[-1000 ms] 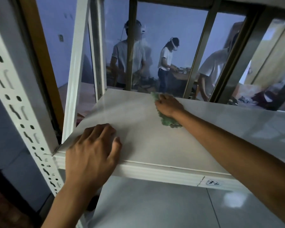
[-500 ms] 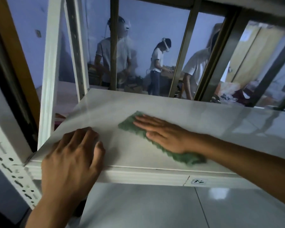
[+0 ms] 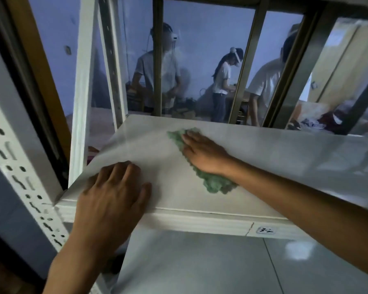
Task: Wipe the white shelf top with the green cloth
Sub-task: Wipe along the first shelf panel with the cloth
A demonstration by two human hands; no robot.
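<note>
The white shelf top (image 3: 285,162) stretches across the middle of the head view. A green cloth (image 3: 215,183) lies flat on it, running from the far middle toward the front edge. My right hand (image 3: 204,154) presses flat on the cloth with fingers stretched toward the far left, covering its middle. My left hand (image 3: 113,196) rests palm down on the shelf's front left corner, fingers spread, holding nothing.
White perforated uprights (image 3: 15,158) frame the shelf at the left. Metal window bars (image 3: 242,66) rise behind the shelf's far edge, with several people standing in the room beyond. A lower shelf surface (image 3: 200,262) lies below the front rail.
My right hand slid the cloth toward the front edge, then pushed it back toward the far side of the shelf. My left hand stayed on the front left corner.
</note>
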